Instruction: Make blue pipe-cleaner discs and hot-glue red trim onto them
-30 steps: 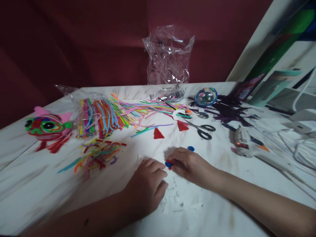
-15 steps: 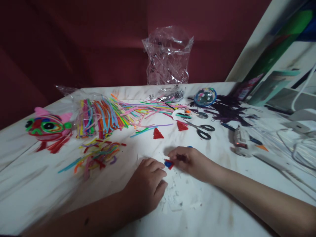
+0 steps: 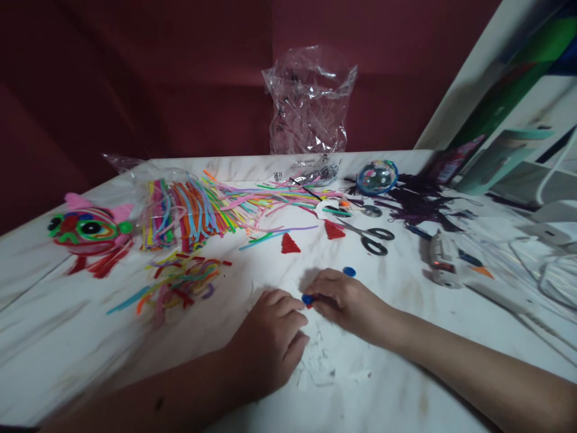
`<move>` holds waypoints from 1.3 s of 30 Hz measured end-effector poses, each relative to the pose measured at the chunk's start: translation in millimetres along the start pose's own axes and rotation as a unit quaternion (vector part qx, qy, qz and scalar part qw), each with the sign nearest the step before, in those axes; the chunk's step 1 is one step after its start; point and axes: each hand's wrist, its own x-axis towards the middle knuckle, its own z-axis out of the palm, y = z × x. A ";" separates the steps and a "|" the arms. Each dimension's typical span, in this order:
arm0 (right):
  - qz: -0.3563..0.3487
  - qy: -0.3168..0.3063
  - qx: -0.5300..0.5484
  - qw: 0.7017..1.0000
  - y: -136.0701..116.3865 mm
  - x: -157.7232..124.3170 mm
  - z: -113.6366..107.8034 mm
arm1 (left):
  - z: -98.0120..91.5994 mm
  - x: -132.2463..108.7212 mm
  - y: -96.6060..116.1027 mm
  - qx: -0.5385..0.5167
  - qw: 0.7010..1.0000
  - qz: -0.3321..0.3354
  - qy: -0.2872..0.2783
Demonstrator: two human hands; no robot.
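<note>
My right hand (image 3: 345,304) pinches a small blue coiled disc (image 3: 307,299) between thumb and fingertips, low over the table. A small red piece (image 3: 309,307) shows just beneath that disc, mostly hidden by the fingers. My left hand (image 3: 279,328) rests on the table to the left, fingers bent and slightly apart, its fingertips beside the red piece; nothing is seen in its grasp. A second blue disc (image 3: 349,272) lies beyond my right hand. Two red ribbed triangles (image 3: 290,243) lie farther back, next to black-handled scissors (image 3: 373,239).
Colourful pipe cleaners (image 3: 193,207) spill from a clear bag at the back left, with cut scraps (image 3: 184,279) in front. A pink-eared craft face (image 3: 90,234) stands far left. At right are a glue gun (image 3: 444,258), cables, dark purple strips (image 3: 419,201) and a clear dome (image 3: 377,177).
My right hand has moved slightly down, uncovering more of the second blue disc. The pinched blue disc now covers most of the red piece. My left hand has hardly moved.
</note>
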 end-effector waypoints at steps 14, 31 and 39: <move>0.062 -0.018 0.003 0.998 1.8 0.3 0.5 | -0.9 0.3 1.2 0.026 0.999 -0.006 -0.040; 0.086 -0.014 0.016 0.996 -1.4 3.9 -4.6 | -1.9 1.6 -0.8 0.000 0.999 -0.032 0.007; 0.095 -0.022 -0.026 0.995 -2.7 1.3 0.6 | -0.2 2.2 -0.9 0.003 1.000 -0.028 -0.007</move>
